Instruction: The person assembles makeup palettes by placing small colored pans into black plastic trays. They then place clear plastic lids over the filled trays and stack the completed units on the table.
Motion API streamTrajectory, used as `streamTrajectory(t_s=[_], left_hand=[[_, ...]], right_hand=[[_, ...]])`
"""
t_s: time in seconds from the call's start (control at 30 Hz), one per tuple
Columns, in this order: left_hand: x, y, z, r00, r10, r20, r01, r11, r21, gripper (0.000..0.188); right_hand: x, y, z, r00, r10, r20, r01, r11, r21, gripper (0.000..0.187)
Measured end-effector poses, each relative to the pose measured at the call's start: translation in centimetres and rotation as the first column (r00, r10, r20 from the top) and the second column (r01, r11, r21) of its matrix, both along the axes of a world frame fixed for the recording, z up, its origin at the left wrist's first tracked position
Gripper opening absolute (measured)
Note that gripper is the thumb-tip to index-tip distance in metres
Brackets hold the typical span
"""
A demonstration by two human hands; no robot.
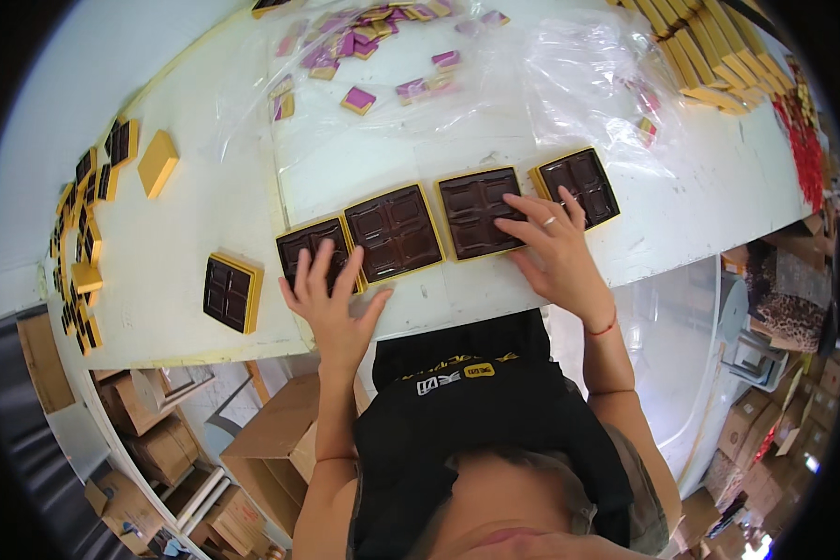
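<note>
Four-compartment dark brown trays in shallow yellow boxes lie in a row in front of me. My left hand rests with fingers spread on the leftmost tray of the row; a fingertip reaches the edge of the tray beside it. Stretched across the gap between the two trays on the right is my right hand, its fingers apart. Some of its fingertips lie on the near tray, another on the rightmost tray. Neither hand grips anything.
Another boxed tray lies to the left, with a yellow lid and piled boxes beyond. Small purple-and-gold pieces lie under clear plastic sheeting. Yellow boxes are stacked at the far right. Cardboard cartons stand below the table.
</note>
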State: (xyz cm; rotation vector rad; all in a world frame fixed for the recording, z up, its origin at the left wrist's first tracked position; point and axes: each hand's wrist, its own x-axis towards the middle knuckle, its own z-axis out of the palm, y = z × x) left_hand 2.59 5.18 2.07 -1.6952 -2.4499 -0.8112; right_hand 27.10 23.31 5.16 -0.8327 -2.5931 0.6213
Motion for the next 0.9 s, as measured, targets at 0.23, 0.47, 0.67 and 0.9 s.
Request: streamTrajectory(t_s=[0.23,0.47,0.67,0.9], left_hand=[[0.5,0.2,1.2,0.967,-0.199,0.158,0.210,0.977,-0.050,0.040],[-6.1,10.9,4.8,0.916,-0.387,0.107,0.381,0.921,0.080,0.025],[-10.9,21.9,-0.2,0.977,-0.206,-0.064,0.200,0.976,-0.084,0.032],[-10.7,22.3,0.0,0.949,-0.167,0.268,0.203,0.972,-0.114,0.033]], right_hand=[[2.8,0.8,1.6,0.981,-0.186,-0.059,0.190,0.978,0.089,0.064],[4.9,1.1,-1.1,0.969,-0.247,-0.023,0.247,0.969,0.022,0.075],[0.8,1.0,2.5,0.957,-0.205,-0.205,0.243,0.952,0.187,0.054],[-15.5,13.3,0.3,0.966,0.146,-0.215,-0.115,0.982,0.149,0.023]])
